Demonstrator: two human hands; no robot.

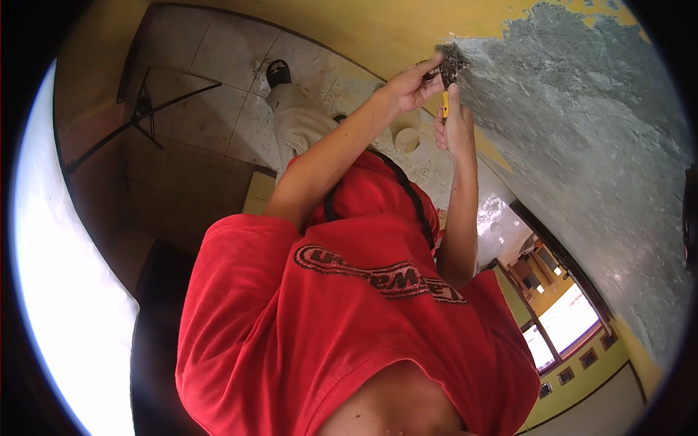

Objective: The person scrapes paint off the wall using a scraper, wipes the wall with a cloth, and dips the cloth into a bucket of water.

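My right hand (458, 129) is wrapped round the yellow and black handle of a putty knife (446, 104), held upright close to the wall. The knife's dark, wide blade is smeared with grey material. Beside it, my left hand (416, 87) has its fingers curled at the blade's left edge, with one finger or thumb reaching up along it. Exactly how these fingertips meet the blade is small and blurred. Right by the blade is the wall (567, 109), rough and grey where bare, with yellow paint along its upper part.
A white bucket (413, 145) stands on the tiled floor (225, 54) below my hands. My sandalled foot (278, 73) is on dusty tiles. A thin black metal frame (145, 112) is at the left. A window (571, 320) and doorway lie at lower right.
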